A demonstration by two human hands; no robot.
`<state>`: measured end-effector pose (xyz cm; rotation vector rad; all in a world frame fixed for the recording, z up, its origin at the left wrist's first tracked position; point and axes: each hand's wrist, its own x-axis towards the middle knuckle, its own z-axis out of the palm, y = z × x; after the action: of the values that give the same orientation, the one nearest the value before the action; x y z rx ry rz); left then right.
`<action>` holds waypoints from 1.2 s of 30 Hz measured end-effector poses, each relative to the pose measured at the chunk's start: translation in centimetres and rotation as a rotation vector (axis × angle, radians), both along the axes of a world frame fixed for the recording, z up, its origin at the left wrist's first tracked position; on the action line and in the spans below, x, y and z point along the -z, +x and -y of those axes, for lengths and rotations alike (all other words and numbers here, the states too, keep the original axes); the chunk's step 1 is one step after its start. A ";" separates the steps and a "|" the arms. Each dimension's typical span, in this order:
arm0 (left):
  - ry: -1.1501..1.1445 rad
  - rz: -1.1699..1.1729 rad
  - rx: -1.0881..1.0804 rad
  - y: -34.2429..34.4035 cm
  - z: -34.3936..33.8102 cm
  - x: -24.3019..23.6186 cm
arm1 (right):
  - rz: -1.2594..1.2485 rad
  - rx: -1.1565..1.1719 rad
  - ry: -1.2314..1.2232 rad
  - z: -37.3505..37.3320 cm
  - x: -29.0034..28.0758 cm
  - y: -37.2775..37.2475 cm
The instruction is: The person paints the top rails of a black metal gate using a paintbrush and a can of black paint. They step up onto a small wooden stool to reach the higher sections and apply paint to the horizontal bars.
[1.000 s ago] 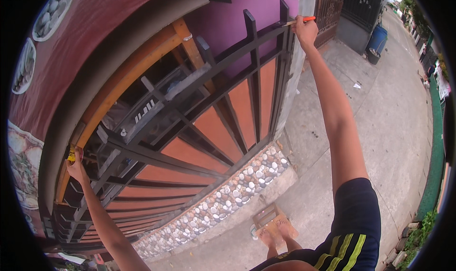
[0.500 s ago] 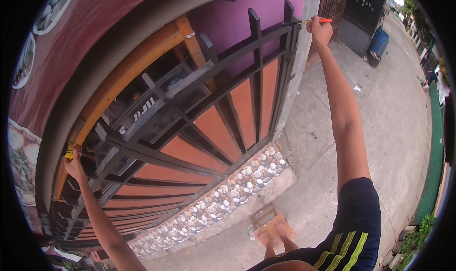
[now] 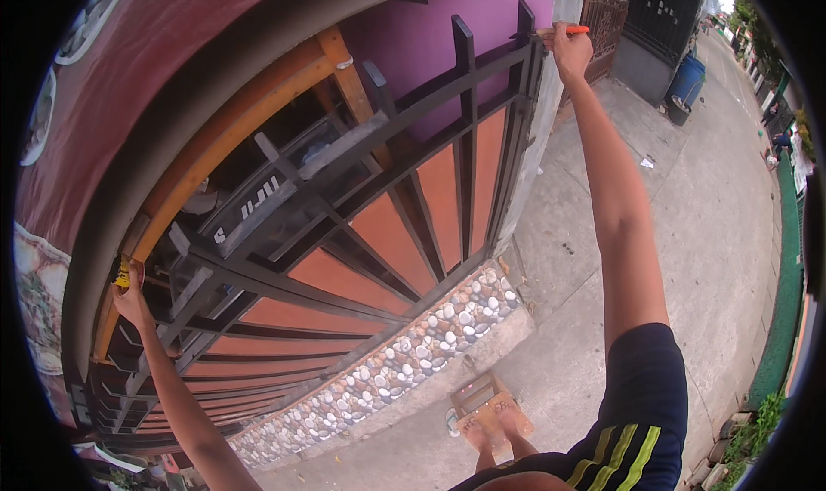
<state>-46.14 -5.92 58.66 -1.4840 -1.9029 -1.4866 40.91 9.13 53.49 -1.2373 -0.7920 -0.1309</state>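
Observation:
My right hand (image 3: 571,56) is closed around a paintbrush with an orange handle (image 3: 577,30), arm stretched far out. The bristle end is against the top of the dark metal fence (image 3: 469,82), beside its far-right upright; the tip itself is hard to make out. At the far left, my left hand (image 3: 132,305) is raised and closed on a small yellow container-like thing (image 3: 122,274), partly covered by my fingers. It is held close to the orange wooden frame (image 3: 232,125) behind the fence. Part of the top rail looks dull grey, the rest dark and glossier.
My bare feet stand on a small wooden stool (image 3: 506,422) on the concrete pavement (image 3: 594,336). A pebble-covered ledge (image 3: 413,353) runs under the fence's orange panels. Farther off are a purple wall (image 3: 499,5), a blue barrel (image 3: 686,80) and a dark bucket (image 3: 679,109).
My right hand has shifted slightly left and up, carrying the brush across the top of the end upright. My left hand has barely moved.

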 end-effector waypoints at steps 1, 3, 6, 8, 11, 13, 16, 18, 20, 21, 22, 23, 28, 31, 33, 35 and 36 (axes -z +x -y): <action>-0.007 -0.001 -0.009 0.1 -0.1 0.1 | 0.009 -0.010 -0.028 -0.2 0.1 -0.9; -0.032 -0.004 -0.035 -0.3 0.2 -0.2 | 0.049 0.065 -0.120 0.2 0.8 -1.3; -0.021 -0.007 -0.038 -0.6 0.2 -0.3 | 0.106 0.190 -0.186 2.2 0.8 -0.9; 0.013 -0.013 -0.022 -0.7 0.3 -0.4 | 0.089 0.214 -0.125 2.1 0.8 -0.5; 0.006 -0.003 -0.022 -0.5 0.1 0.0 | 0.157 0.156 -0.073 1.3 -0.4 -1.4; -0.007 -0.013 -0.023 -1.1 0.0 0.0 | 0.169 0.128 -0.099 1.3 -0.4 -3.1; -0.010 -0.014 -0.041 -1.7 -0.2 0.2 | 0.190 0.143 -0.161 1.7 0.6 -1.4; -0.005 0.007 0.000 -1.6 -0.3 0.4 | 0.213 0.228 -0.167 3.0 1.1 -0.5; -0.003 0.025 0.039 -1.7 -0.2 0.0 | 0.281 0.196 -0.148 4.0 0.2 -0.7; 0.001 0.005 0.032 -1.9 -0.1 0.1 | 0.349 0.171 -0.136 4.6 -0.6 -0.9; 0.005 -0.015 0.025 -2.1 -0.1 0.0 | 0.355 0.165 -0.141 4.7 -1.5 -1.5; -0.006 -0.004 0.009 -1.6 -0.1 0.1 | 0.450 0.072 -0.113 4.8 -2.7 -2.5; -0.020 -0.021 -0.034 -2.7 -0.3 0.5 | 0.650 -0.062 -0.073 3.5 -3.5 -4.2; -0.014 -0.017 -0.037 -2.3 -0.6 0.7 | 0.718 -0.027 -0.163 3.5 -3.2 -3.1; -0.009 -0.010 -0.025 -2.6 -0.3 0.5 | 0.770 0.001 -0.210 4.0 -2.8 -3.5; -0.002 -0.026 -0.018 -2.5 0.0 0.2 | 0.862 0.003 -0.030 5.1 -2.4 -3.4; -0.004 -0.024 -0.022 -2.3 0.0 0.1 | 0.864 0.000 -0.030 5.4 -2.3 -3.2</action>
<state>-48.42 -5.91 58.60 -1.4712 -1.9030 -1.4504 37.69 3.72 55.76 -1.1971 -1.5359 -0.6858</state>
